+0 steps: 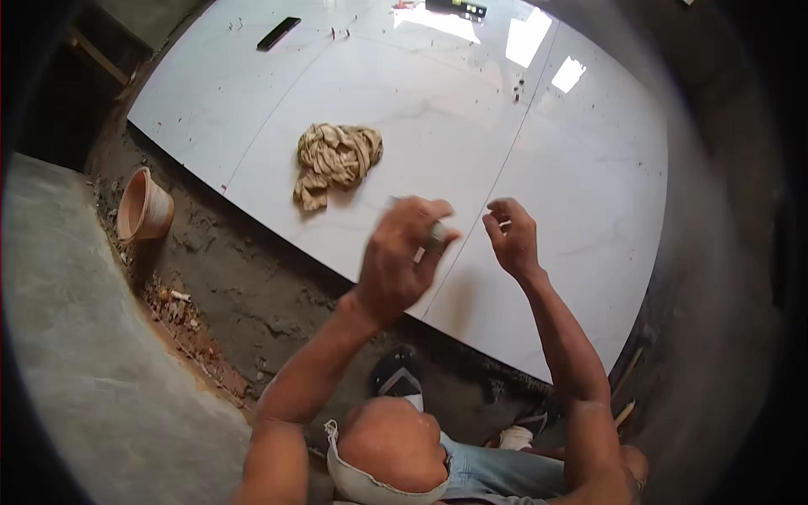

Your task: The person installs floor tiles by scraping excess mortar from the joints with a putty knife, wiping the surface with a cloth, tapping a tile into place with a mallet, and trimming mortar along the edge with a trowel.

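Observation:
My left hand (396, 257) is raised over the white tiles (421, 160), its fingers wrapped round a small rounded greyish object (435, 236). Its kind is hard to tell, since the fingers cover most of it. To the right, across a dark tile joint, my right hand (514, 239) hangs above the tiles. Its fingers are bent in toward the thumb, and anything pinched there is too small to make out. The two hands are apart. Beyond my left hand, a crumpled tan cloth (337, 158) lies on the tiles.
An orange-brown bucket (147, 206) leans on the rough grey mortar (240, 282) at the left. A flat black object (279, 34) and a black-and-green device (455, 8) rest on the far tiles. Small brown bits (518, 90) stand near a joint. A sandalled foot (398, 379) is below.

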